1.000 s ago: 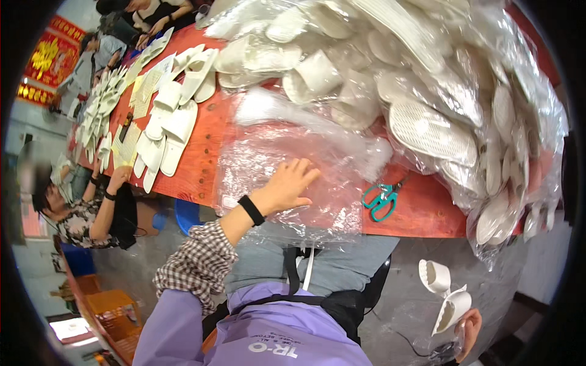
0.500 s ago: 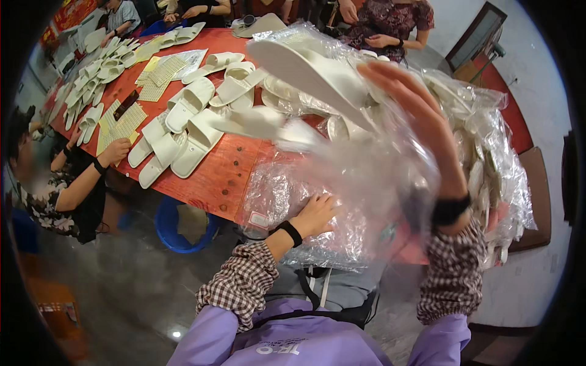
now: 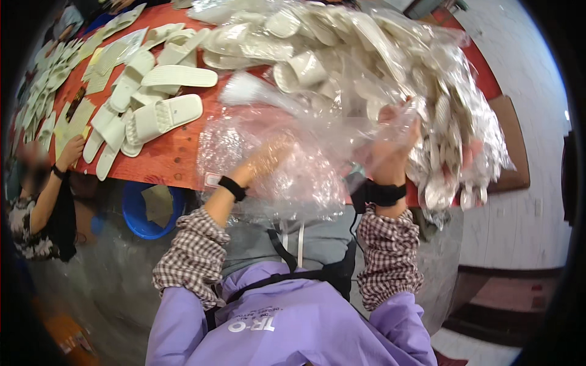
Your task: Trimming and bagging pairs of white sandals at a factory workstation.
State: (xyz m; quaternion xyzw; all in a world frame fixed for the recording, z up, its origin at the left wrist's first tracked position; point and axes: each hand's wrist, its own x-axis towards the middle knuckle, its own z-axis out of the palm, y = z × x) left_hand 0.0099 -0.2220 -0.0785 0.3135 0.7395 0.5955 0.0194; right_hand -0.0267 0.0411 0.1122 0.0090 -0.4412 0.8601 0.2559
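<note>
My left hand lies outstretched over a stack of clear plastic bags at the table's near edge. Thin film covers its fingers, which show only hazily. To the right, my right hand is closed, its fingers curled on a crinkled clear plastic bag. That film stretches leftward toward my left hand. Just beyond the stack is a smeared white shape, seemingly a slipper; whether it lies inside plastic I cannot tell. Loose white slippers sit to the left on the red table.
A large heap of bagged white slippers covers the table's right and far side. At the left, another person's hand is by yellowish printed sheets. A blue bin stands on the floor under the table edge.
My right hand has come down from its raised place over the slippers and is now closed on plastic. Film now covers my left hand. The whole view has shifted.
</note>
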